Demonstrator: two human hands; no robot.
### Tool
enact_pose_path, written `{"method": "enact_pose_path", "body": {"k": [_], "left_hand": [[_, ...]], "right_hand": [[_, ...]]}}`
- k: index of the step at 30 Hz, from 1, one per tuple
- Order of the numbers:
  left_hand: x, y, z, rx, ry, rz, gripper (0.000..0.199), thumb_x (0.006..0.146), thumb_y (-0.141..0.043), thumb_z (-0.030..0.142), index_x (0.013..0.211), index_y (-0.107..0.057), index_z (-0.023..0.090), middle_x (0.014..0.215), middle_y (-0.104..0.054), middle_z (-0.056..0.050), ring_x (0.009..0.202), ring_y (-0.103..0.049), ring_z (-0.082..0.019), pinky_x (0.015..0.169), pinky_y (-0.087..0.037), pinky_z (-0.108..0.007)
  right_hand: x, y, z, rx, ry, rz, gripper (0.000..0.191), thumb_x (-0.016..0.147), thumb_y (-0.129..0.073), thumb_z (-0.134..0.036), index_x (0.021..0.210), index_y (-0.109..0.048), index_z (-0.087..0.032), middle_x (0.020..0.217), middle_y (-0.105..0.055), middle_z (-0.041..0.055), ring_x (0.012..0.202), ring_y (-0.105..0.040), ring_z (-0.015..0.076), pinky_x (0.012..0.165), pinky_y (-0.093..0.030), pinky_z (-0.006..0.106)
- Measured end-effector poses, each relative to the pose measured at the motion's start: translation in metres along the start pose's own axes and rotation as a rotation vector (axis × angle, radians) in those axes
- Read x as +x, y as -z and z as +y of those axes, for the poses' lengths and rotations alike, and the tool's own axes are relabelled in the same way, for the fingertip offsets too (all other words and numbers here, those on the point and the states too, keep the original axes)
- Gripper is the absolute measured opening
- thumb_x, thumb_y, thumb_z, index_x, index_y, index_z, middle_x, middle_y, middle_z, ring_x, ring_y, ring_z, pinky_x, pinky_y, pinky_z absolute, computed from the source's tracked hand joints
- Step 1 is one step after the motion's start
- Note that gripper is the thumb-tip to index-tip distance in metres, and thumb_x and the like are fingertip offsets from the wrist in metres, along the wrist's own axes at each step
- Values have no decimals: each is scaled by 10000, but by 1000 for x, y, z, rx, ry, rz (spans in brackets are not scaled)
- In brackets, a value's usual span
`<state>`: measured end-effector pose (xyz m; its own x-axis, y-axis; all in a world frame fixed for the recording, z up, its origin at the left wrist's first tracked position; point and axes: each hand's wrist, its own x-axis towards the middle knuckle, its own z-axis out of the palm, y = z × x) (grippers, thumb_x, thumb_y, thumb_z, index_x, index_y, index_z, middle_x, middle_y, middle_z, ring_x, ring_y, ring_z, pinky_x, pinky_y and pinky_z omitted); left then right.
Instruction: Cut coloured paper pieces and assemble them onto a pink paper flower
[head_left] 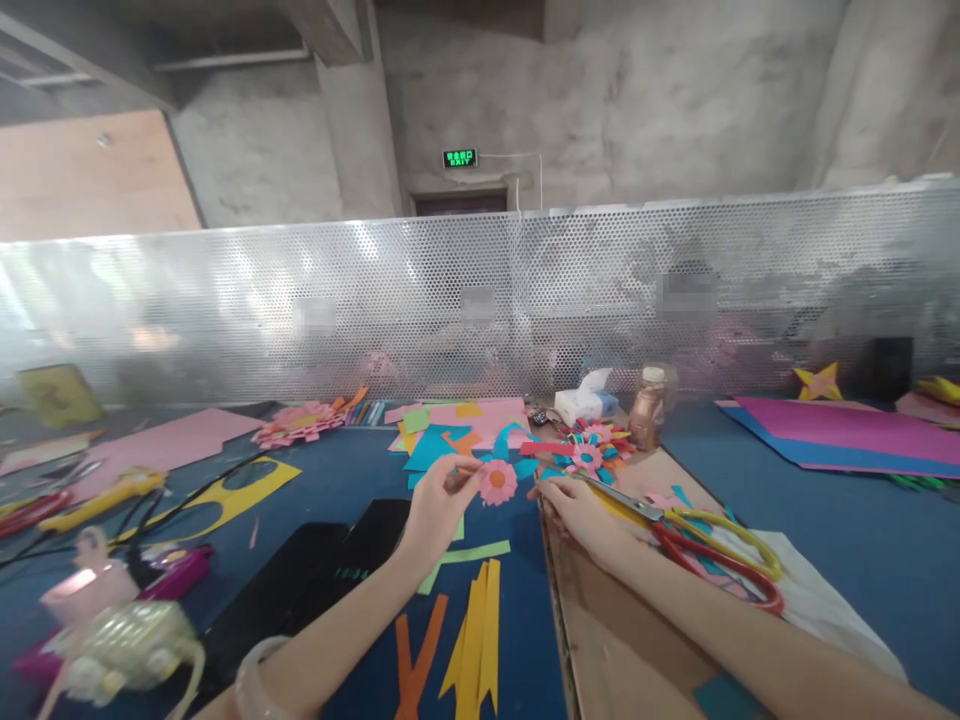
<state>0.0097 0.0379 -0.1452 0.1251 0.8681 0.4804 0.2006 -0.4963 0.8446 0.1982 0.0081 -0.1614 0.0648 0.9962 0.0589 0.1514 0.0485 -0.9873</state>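
Note:
A small pink paper flower with an orange centre [497, 482] is pinched in my left hand [442, 497], a little above the blue table. Blue paper petals [513, 440] show just behind it. My right hand [574, 505] rests at the edge of the brown cardboard [607, 640], its fingers curled together; what they hold, if anything, is too small to tell. Scissors with red and yellow handles [720, 560] lie beside my right wrist. Beyond that hand is a pile of paper flowers [589, 457].
Yellow strips [476, 640], orange strips [420, 655] and black devices [300, 570] lie in front. A glue gun [105, 500] is at left. Behind stand a tissue box [585, 403], a bottle [646, 410] and a perforated metal screen [420, 310].

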Motion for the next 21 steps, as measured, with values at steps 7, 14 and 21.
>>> {"method": "enact_pose_path", "body": {"k": [7,14,21], "left_hand": [[-1,-1,2,6,-32,-29,155,743,-557,322,783,-596,177,748,-648,-18,673,-611,-151,631,-478,-255],[1,1,-2,-38,-75,-55,125,739,-571,282,785,-592,168,797,-657,-34,759,-623,-166,704,-486,-278],[-1,0,1,-37,-90,-88,99,732,-575,249,782,-602,167,769,-651,-30,725,-620,-157,675,-492,-268]], "right_hand": [[7,1,13,-97,56,-12,276,769,-451,-379,703,-601,-157,431,-355,-75,315,-282,40,316,-158,184],[8,2,12,-46,46,-41,368,790,-423,-469,718,-602,-156,453,-378,-66,308,-294,39,300,-196,179],[12,2,14,126,0,-27,573,777,-308,-655,660,-565,-155,431,-388,-46,300,-298,47,284,-204,177]]}}
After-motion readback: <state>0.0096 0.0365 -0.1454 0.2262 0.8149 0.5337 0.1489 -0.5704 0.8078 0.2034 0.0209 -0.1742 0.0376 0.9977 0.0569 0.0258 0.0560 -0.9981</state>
